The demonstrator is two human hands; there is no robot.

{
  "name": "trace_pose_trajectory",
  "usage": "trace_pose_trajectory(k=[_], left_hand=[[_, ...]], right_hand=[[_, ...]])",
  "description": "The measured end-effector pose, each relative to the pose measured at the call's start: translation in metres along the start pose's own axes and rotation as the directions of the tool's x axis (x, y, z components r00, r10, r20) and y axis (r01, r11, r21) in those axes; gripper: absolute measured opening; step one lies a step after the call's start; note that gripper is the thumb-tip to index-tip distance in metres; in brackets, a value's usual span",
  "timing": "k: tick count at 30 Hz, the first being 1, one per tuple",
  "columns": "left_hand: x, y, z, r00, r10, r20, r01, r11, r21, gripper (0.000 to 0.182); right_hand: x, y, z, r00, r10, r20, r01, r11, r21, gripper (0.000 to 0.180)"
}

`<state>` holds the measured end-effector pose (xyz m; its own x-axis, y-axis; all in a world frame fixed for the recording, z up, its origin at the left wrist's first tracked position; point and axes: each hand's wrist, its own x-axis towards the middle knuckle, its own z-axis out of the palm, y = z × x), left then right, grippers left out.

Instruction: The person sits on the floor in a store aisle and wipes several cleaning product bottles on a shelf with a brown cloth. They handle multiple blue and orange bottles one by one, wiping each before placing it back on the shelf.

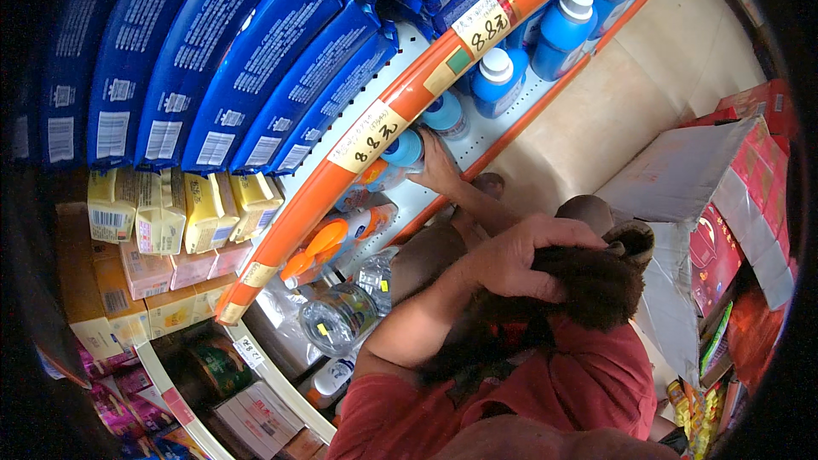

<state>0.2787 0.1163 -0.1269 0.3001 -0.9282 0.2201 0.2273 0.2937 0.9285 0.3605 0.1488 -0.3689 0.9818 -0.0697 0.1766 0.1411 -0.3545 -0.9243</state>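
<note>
My right hand (pixel 439 166) reaches under the shelf's orange front rail and grips a light-blue bottle (pixel 404 148), whose round top faces me. A similar light-blue bottle (pixel 445 116) stands just beyond it, and larger blue bottles with white caps (pixel 497 67) line the shelf farther up. Orange-capped bottles (pixel 326 239) stand on its nearer side. My left hand (pixel 533 255) is closed around a dark brown, fuzzy item (pixel 601 287) with a hollow end, in front of my red shirt; exactly what it is cannot be told.
Blue packages (pixel 255 57) and yellow packs (pixel 211 211) fill the upper shelf at left. Clear jars (pixel 339 319) sit near my leg. An open cardboard box (pixel 671 172) with red packaging stands on the right. The shelf's orange rail (pixel 409 92) curves above my right hand.
</note>
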Motion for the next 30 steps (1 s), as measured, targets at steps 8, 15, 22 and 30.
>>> trace_pose_trajectory(k=[8,15,22,30], left_hand=[[0.002,-0.002,0.0,1.0,-0.022,0.015,0.023,1.0,-0.014,0.063],[0.002,0.003,-0.006,0.996,-0.075,-0.046,0.076,0.997,0.017,0.059],[0.012,-0.008,-0.003,0.985,-0.157,-0.067,0.148,0.98,-0.13,0.056],[0.004,0.0,-0.023,0.987,0.027,-0.161,-0.049,0.99,-0.132,0.062]], right_hand=[[0.012,0.022,0.013,1.0,-0.008,0.005,0.007,0.996,0.085,0.079],[-0.035,0.028,-0.017,0.992,0.122,-0.03,-0.119,0.989,0.087,0.074],[-0.085,0.008,-0.073,0.936,0.287,-0.204,-0.249,0.949,0.193,0.069],[-0.096,-0.062,-0.176,0.839,0.256,-0.481,-0.208,0.966,0.151,0.063]])
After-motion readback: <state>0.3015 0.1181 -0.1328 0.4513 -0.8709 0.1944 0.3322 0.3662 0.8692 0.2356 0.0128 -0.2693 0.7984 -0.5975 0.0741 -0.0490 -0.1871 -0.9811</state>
